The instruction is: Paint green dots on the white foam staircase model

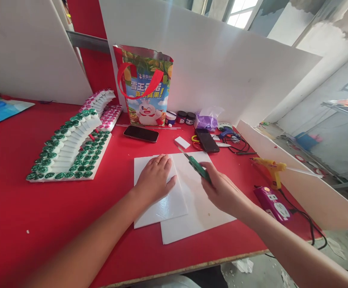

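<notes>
My left hand lies flat with fingers stretched on a smaller white board, which looks like foam board. Beneath that board, a larger white sheet sticks out to the right. Closed round a green-handled utility knife, my right hand is above the larger sheet. The knife's thin blade points up and left, near a small white block on the table. Whether the blade touches anything I cannot tell.
On the red table stand a white stair model with green decorations and a printed bag. Two phones, jars and a purple tissue pack lie behind the boards. A yellow glue gun and purple box are at right.
</notes>
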`<state>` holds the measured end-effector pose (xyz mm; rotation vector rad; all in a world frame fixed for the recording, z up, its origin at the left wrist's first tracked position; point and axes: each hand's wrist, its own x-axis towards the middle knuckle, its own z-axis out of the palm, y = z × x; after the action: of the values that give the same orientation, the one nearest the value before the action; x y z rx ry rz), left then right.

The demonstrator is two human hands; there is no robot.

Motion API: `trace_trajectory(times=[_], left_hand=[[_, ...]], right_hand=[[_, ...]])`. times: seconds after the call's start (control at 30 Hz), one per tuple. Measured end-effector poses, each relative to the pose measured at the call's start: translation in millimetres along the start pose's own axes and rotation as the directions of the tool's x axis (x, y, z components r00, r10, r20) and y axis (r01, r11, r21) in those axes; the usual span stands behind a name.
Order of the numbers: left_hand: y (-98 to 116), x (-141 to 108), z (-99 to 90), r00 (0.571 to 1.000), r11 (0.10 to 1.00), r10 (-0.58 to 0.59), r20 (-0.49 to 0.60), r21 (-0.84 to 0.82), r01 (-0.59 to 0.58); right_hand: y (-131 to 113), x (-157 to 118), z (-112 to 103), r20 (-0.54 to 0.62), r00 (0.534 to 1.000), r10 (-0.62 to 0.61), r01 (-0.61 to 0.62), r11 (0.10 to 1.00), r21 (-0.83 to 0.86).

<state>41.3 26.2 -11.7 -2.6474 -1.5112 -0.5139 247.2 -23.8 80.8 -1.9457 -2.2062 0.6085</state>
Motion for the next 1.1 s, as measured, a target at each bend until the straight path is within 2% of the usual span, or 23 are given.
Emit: trace_trajectory(times=[0.07, 0.17, 0.27, 0.37, 0.6, 1.1], left_hand=[[-0.6, 0.3, 0.0, 1.000, 1.000, 0.006, 0.007, 0.000, -0.006], [-1.2, 0.2, -0.1, 1.000, 1.000, 0.010, 0.007, 0.006, -0.010], [-1.4, 0.0, -0.4, 1.000, 1.000, 0.014, 0.002, 0.013, -0.014], [-1.4, 0.2, -1.2, 1.000, 1.000, 0.022, -0.002, 0.019, -0.022], [-1.7, 0.3, -0.3, 1.000, 0.999, 0.020, -0.010, 0.032, -0.020], [-20.1, 18.2, 7.1, 1.000, 1.000, 0.019, -0.005, 0.025, -0.019]], right_hand=[[19.3, -27.9, 8.0, 0.020, 0.999, 0.034, -0.036, 0.994, 0.107], [38.5, -62.7, 20.3, 0.116, 0.980, 0.163, -0.178, 0.974, 0.141], [48.2, -76.9, 27.6, 0.088, 0.976, 0.201, -0.211, 0.969, 0.131], [54.3, -74.7, 28.7, 0.058, 0.984, 0.168, -0.174, 0.978, 0.115], [60.5, -68.9, 27.4, 0.119, 0.991, 0.062, -0.062, 0.998, -0.006], [55.7, -40.9, 20.1, 0.115, 0.993, 0.032, -0.031, 0.999, -0.015]])
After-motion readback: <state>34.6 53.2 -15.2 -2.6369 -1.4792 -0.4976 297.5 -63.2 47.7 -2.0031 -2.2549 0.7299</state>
